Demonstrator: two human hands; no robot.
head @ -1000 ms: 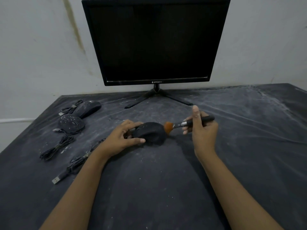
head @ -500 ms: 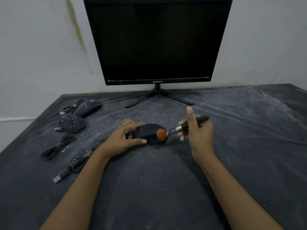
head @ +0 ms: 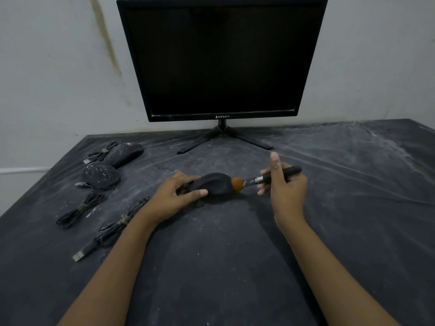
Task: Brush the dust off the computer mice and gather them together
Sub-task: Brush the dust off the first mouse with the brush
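A black computer mouse (head: 215,184) lies at the middle of the dusty dark table (head: 235,267). My left hand (head: 174,196) grips its left end, thumb on the near side. My right hand (head: 284,187) holds a black-handled brush (head: 280,176) with orange bristles (head: 237,183); the bristles touch the right end of the mouse. Two more black mice sit at the far left: one speckled with white dust (head: 101,175), the other behind it (head: 126,152).
A dark monitor (head: 221,57) on a splayed stand (head: 223,137) is at the back centre, against a pale wall. Bundled cables (head: 80,210) and a cable with a USB plug (head: 78,256) lie left of my left arm.
The brush head swept from the near right side of the mouse back up to its right end. My left hand kept its hold on the mouse.
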